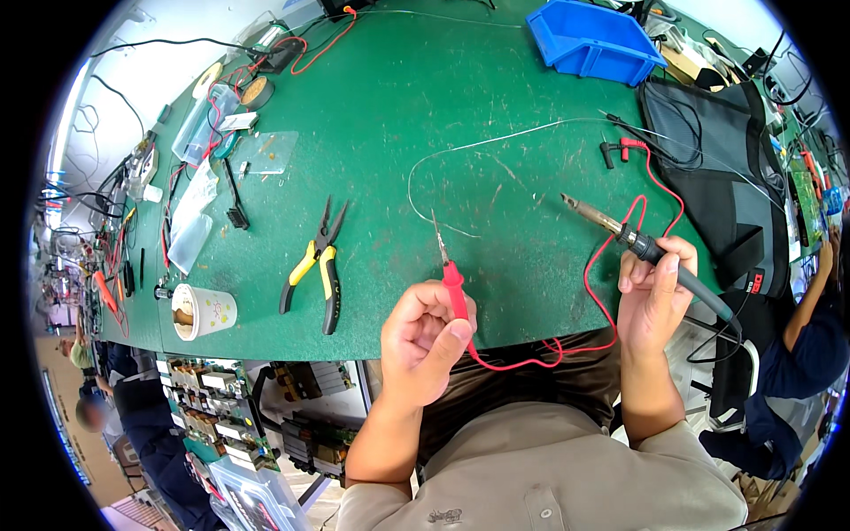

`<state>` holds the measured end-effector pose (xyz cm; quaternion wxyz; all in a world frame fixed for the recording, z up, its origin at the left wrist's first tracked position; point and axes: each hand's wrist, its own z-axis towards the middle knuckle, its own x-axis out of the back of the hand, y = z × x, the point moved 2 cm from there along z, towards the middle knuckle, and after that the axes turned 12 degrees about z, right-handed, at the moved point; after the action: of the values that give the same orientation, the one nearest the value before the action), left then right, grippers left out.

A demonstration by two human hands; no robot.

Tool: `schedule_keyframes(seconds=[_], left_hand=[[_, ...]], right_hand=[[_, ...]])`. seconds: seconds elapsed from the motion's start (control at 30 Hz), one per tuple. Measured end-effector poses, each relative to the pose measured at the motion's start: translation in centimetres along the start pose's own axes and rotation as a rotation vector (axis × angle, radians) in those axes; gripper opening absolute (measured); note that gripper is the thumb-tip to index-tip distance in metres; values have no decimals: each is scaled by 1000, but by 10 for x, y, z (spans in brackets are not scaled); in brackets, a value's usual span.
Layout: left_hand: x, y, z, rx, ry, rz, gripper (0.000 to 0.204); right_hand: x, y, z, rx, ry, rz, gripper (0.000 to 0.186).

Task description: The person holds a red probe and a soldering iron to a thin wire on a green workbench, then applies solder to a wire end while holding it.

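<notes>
My left hand is closed round a red test probe, its thin metal tip pointing up and away from me. From the probe's lower end a red lead loops right and up to a red plug. In my right hand is a soldering iron, gripped by its dark handle with the tip angled to the far left. A thin strand of solder wire curves over the green bench, passing near the probe tip. Left of my left hand lie yellow-and-black long-nose pliers, jaws slightly apart.
A paper cup stands at the bench's left edge. Farther back are a small brush and clear plastic bags. A blue bin sits at the far right, beyond a black-grey bag. Other people work on both sides.
</notes>
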<state>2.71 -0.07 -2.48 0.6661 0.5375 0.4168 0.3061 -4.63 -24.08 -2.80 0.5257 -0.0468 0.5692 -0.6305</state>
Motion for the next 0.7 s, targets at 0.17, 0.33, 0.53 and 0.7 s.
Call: schedule_keyframes(seconds=[0.17,0.33,0.53,0.7], left_hand=[[-1,1,0,25,3,-18,17],[4,-4,1,-23,-50,-100,22],[1,-1,1,12,-27,-109,23],[0,3,0,46,-6,-88,24]], right_hand=[[-1,-1,0,5,-9,-8,25],[0,0,1,12,-20,-6,26],[1,1,0,16,-7,-14,27],[0,0,1,16,-12,-11,27]])
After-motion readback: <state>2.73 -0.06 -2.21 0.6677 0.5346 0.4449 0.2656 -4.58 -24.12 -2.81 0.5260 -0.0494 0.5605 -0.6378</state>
